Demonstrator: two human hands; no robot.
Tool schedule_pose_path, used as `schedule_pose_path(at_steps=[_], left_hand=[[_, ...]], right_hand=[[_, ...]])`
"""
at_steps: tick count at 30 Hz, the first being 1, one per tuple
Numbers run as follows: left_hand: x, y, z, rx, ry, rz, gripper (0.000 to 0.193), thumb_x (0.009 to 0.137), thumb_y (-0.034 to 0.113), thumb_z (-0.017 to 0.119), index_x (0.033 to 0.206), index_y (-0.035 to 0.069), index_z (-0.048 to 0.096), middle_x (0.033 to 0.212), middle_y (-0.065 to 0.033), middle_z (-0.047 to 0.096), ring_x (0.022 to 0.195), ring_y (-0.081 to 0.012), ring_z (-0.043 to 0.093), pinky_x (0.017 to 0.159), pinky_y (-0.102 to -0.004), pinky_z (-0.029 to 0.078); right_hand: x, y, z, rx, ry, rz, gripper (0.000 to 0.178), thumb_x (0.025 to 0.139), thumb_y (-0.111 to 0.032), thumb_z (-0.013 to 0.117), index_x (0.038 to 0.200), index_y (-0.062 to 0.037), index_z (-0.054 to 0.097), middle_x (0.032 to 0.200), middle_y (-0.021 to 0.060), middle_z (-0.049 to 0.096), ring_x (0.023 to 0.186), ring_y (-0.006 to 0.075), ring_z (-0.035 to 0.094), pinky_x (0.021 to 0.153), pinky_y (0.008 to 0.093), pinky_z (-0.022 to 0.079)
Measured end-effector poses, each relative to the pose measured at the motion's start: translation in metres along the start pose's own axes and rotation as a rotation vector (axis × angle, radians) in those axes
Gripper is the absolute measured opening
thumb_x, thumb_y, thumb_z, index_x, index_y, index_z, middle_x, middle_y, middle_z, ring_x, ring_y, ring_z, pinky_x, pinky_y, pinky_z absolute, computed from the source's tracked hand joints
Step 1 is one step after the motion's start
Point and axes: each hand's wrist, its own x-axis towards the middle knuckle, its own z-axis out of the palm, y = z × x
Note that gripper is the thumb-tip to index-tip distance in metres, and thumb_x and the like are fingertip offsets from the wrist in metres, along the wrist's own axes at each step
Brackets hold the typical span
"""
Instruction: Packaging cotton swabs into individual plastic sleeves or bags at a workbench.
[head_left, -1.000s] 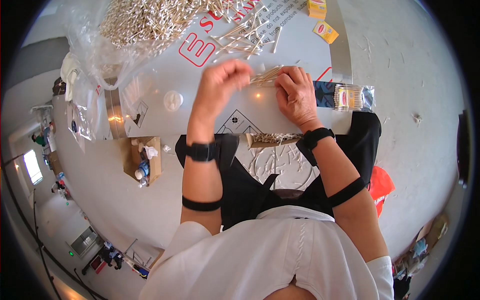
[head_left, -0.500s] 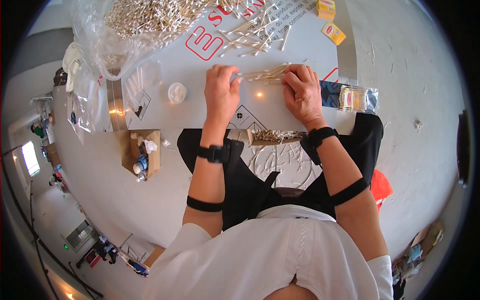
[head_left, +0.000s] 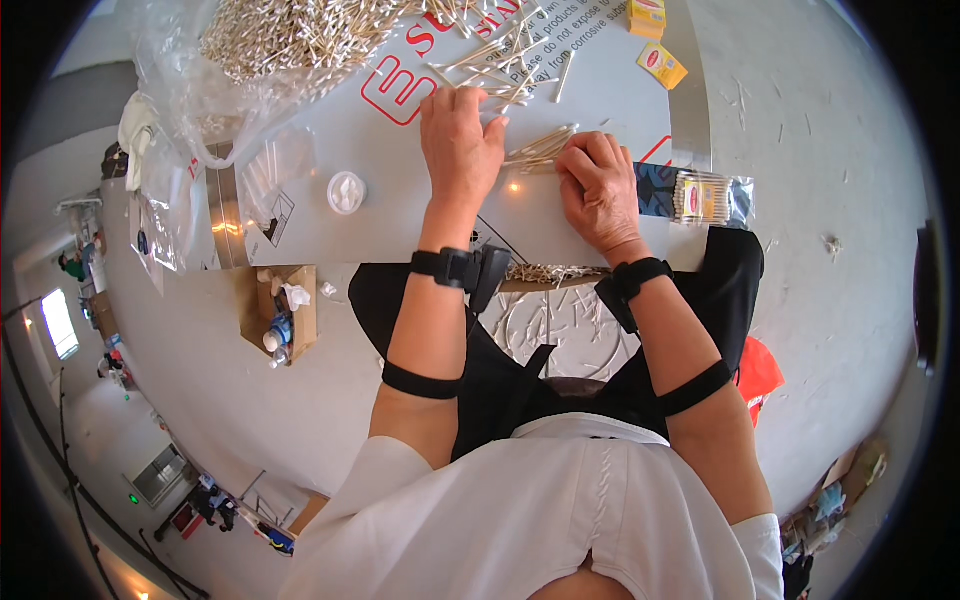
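My right hand has its fingers curled closed around one end of a small bundle of cotton swabs, whose other ends point left over the grey board. Farther forward, my left hand reaches toward the near edge of some loose scattered swabs. Its thumb stands apart from the fingers, and no swab shows between them; the fingertips are partly hidden. A large heap of swabs lies at the far left on clear plastic. A sealed pack of swabs rests right of my right hand.
A round white tub stands left of my left hand. Yellow cards lie at the far right of the board. Below its near edge are an open carton with bottles, and a box of swabs. Swabs litter the floor.
My left hand has moved forward and slightly right, away from the bundle's tips toward the loose swabs. My right hand stays nearly in place with the bundle.
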Motion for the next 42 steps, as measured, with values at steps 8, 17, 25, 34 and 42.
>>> schedule_pose_path(at_steps=[8,17,25,34,42], left_hand=[[0.010,-0.005,0.000,0.056,-0.267,0.083,0.015,0.074,0.008,0.078,0.083,0.006,0.065,0.086,-0.0074,0.060,0.089,-0.0312,0.056,0.081,-0.0424,0.046],[0.018,0.002,0.006,-0.091,-0.120,0.058,0.016,0.074,0.010,0.077,0.086,0.006,0.068,0.085,-0.0071,0.062,0.090,-0.0305,0.058,0.080,-0.0414,0.048],[0.054,0.043,0.056,0.064,-0.238,0.200,0.015,0.076,0.020,0.074,0.079,0.006,0.069,0.081,-0.0122,0.065,0.085,-0.0337,0.061,0.079,-0.0433,0.050],[0.040,0.013,0.012,0.092,-0.581,0.389,0.006,0.080,0.009,0.064,0.081,0.005,0.068,0.082,-0.0115,0.066,0.087,-0.0329,0.062,0.080,-0.0418,0.050],[0.031,-0.026,-0.018,0.011,-0.191,0.086,0.011,0.074,0.004,0.072,0.083,0.008,0.067,0.088,-0.0084,0.062,0.092,-0.0327,0.058,0.083,-0.0438,0.049]], right_hand=[[-0.001,0.001,0.001,0.001,-0.008,-0.001,0.014,0.071,-0.002,0.065,0.083,-0.0091,0.062,0.095,0.0052,0.058,0.092,0.0276,0.056,0.081,0.0394,0.043],[0.000,0.000,-0.001,-0.018,-0.012,0.000,0.014,0.070,-0.002,0.065,0.083,-0.0087,0.062,0.095,0.0053,0.058,0.092,0.0277,0.056,0.081,0.0396,0.043],[0.000,0.001,0.002,0.003,0.012,-0.027,0.015,0.070,-0.002,0.065,0.082,-0.0097,0.061,0.094,0.0051,0.057,0.091,0.0278,0.055,0.079,0.0393,0.042],[0.000,0.001,0.001,-0.007,0.013,-0.017,0.012,0.072,-0.003,0.065,0.081,-0.0099,0.060,0.093,0.0042,0.057,0.091,0.0274,0.055,0.078,0.0393,0.042],[0.001,0.000,0.000,-0.002,-0.007,-0.017,0.011,0.072,-0.003,0.065,0.080,-0.0096,0.059,0.093,0.0040,0.057,0.090,0.0270,0.055,0.078,0.0393,0.042]])
